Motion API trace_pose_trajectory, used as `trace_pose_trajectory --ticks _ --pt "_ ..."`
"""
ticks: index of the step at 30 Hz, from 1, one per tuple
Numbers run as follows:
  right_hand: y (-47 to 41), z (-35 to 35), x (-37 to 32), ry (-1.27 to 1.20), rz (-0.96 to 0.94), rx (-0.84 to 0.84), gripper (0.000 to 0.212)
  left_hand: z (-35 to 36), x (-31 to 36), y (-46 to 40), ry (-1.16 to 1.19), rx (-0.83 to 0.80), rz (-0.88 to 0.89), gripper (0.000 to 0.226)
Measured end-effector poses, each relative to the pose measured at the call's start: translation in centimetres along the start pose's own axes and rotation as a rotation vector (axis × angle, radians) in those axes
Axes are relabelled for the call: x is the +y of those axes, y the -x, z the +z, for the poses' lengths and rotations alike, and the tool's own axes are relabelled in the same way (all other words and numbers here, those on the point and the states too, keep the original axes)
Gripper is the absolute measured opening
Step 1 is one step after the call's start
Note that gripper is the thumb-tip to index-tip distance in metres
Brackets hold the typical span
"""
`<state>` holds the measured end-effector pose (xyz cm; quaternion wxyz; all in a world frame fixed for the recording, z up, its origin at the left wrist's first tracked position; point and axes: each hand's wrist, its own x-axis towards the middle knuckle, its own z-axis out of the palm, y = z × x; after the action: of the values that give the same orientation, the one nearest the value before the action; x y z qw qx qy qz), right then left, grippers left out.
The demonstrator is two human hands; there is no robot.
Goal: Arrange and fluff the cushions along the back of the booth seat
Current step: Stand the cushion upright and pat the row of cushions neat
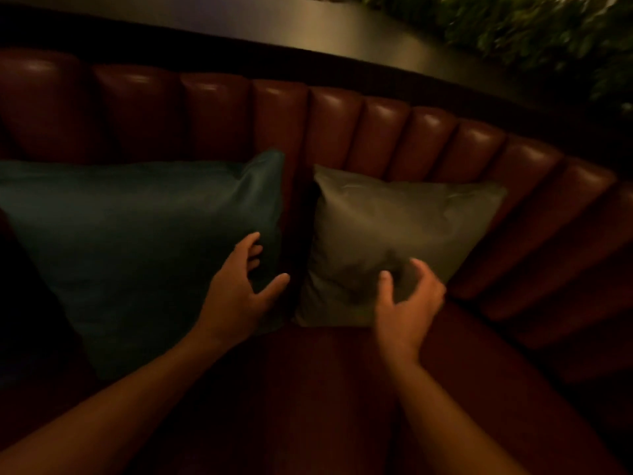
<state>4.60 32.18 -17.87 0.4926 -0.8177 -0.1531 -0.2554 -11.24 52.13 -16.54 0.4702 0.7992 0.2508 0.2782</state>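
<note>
Two cushions lean against the channelled red leather backrest of the booth. The large teal cushion fills the left side. A smaller grey-olive cushion stands to its right, with a narrow dark gap between them. My left hand rests on the teal cushion's lower right edge, fingers spread, thumb toward the gap. My right hand hovers at the grey cushion's lower middle, fingers curled and apart, holding nothing. A dent shows in the grey cushion just above that hand.
The red seat stretches toward me below the cushions. The backrest curves round to the right. A dark ledge runs behind the booth, with green foliage at the top right. The far left is in deep shadow.
</note>
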Motion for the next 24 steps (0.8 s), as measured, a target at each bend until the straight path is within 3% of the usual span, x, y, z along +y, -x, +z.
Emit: trace_pose_trajectory --ticks 2,5,8,12,14,18,24 --pt "-2.5 -1.9 3.8 -0.024 0.193 0.079 0.074 2.7 0.5 -1.0 0.025 -0.067 -0.103 0.103" --pt "-5.2 -3.7 8.8 -0.012 0.386 -0.055 0.108 6.5 0.6 -2.0 -0.011 -0.172 -0.13 0.116" --pt "-7.3 -4.4 13.2 -0.005 0.429 -0.223 0.128 10.5 0.2 -3.0 0.09 -0.187 -0.152 0.117" --pt "-10.3 -2.7 17.3 -0.112 0.353 -0.339 0.146 15.1 -0.8 -5.1 0.176 -0.142 -0.165 0.133" --pt "-11.8 -1.3 18.3 -0.178 0.294 -0.373 0.148 16.4 -1.7 -6.3 0.226 -0.11 -0.142 0.137" --pt "-13.8 0.6 19.2 -0.309 0.177 -0.445 0.141 17.7 -2.8 -7.3 0.216 -0.069 -0.161 0.122" --pt "-13.3 0.3 19.2 -0.314 0.14 -0.358 0.128 18.0 -2.9 -7.6 0.159 -0.062 -0.147 0.104"
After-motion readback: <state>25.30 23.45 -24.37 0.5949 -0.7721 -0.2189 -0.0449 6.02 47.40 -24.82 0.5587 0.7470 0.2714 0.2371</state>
